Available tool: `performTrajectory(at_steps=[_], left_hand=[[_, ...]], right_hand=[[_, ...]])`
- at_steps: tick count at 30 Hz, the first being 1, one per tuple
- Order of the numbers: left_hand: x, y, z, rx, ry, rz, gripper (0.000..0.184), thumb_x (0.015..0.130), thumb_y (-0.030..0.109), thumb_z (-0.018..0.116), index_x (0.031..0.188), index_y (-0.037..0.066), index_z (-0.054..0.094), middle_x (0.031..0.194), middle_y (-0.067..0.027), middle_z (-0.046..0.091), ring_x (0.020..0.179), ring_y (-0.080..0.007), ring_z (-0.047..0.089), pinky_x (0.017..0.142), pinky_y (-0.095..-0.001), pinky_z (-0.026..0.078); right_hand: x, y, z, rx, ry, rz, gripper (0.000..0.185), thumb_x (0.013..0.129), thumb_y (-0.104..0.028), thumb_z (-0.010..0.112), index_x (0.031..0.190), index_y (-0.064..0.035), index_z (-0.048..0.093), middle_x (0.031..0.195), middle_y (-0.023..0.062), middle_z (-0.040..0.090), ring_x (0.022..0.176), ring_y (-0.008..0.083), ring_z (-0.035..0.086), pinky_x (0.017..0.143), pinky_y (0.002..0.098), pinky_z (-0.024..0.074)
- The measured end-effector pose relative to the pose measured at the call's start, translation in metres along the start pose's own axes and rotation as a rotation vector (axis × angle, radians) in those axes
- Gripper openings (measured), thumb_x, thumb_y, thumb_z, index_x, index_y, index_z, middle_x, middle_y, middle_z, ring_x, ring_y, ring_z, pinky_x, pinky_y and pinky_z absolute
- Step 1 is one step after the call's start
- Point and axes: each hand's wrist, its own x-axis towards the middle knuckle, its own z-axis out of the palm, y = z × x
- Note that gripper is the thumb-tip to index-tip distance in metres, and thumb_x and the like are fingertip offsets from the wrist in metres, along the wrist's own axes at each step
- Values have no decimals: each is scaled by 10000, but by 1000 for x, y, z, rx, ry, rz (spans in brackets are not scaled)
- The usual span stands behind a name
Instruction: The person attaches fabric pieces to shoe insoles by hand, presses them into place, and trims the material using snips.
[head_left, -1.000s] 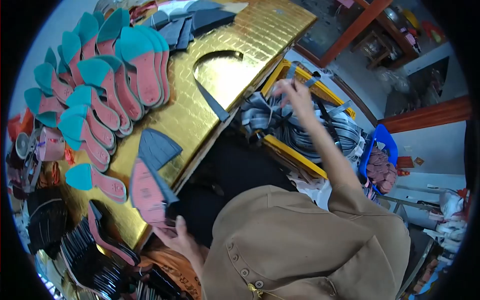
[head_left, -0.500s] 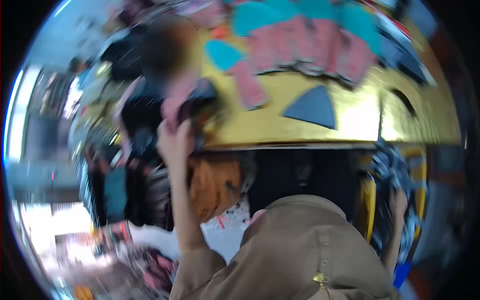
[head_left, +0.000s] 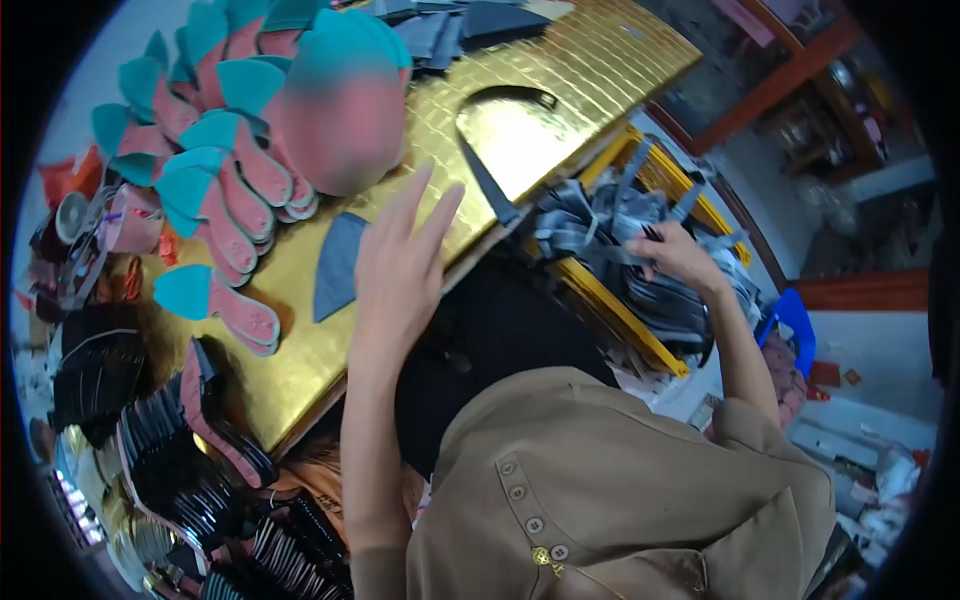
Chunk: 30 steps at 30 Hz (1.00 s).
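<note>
My left hand (head_left: 395, 270) is held over the front of the gold-covered table (head_left: 265, 390), fingers stretched and holding nothing. Just beside it lies a grey, roughly triangular piece (head_left: 338, 268), partly hidden by the hand. My right hand (head_left: 685, 260) is over a yellow crate (head_left: 635, 325) of tangled grey straps (head_left: 575, 222). Its fingers are closed on a grey strap (head_left: 652, 233) at the top of the pile. A dark curved strap (head_left: 480, 165) lies on the table near the crate, one end at the edge.
Pink-and-teal insoles (head_left: 225, 180) lie in overlapping stacks, with a single group (head_left: 230, 308) nearer me. Grey pieces (head_left: 440, 38) sit at the back. Black shoe soles (head_left: 180, 480) are packed at lower left. A blue plastic object (head_left: 790, 325) stands beyond the crate.
The view has swung toward the crate. My left hand has left the pink-and-black piece at the table's left and is now open beside the grey piece. My right hand stays at the crate.
</note>
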Motion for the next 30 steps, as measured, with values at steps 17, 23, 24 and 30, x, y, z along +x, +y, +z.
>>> performTrajectory(at_steps=[17,23,24,30], left_hand=[[-75,44,8,-376,-484,-22,341,823,167,647,1130,26,601,971,-117,677,860,-263,620,757,-358,467],[-16,69,-18,-1038,-409,-508,241,874,166,641,1043,-6,637,789,-50,620,623,-143,539,579,-249,410],[-15,67,-18,-1156,-575,-587,223,879,158,642,1028,-8,645,747,-29,606,572,-115,511,543,-227,392],[-86,31,-40,-1161,-311,-859,184,912,111,599,1016,-26,665,644,18,523,496,-51,376,449,-179,278]], right_hand=[[-41,-100,36,348,-7,-294,244,821,-170,707,997,-5,676,649,50,614,475,55,503,412,145,357],[-41,-144,63,-150,-113,-546,149,840,-192,693,865,-45,709,643,40,609,546,82,530,500,189,406],[-40,-146,58,-217,-50,-576,148,842,-196,691,845,-49,710,642,37,607,547,87,527,510,197,406],[-19,-91,10,-762,295,-402,310,908,-308,571,768,-41,638,661,40,561,583,145,470,564,281,362]])
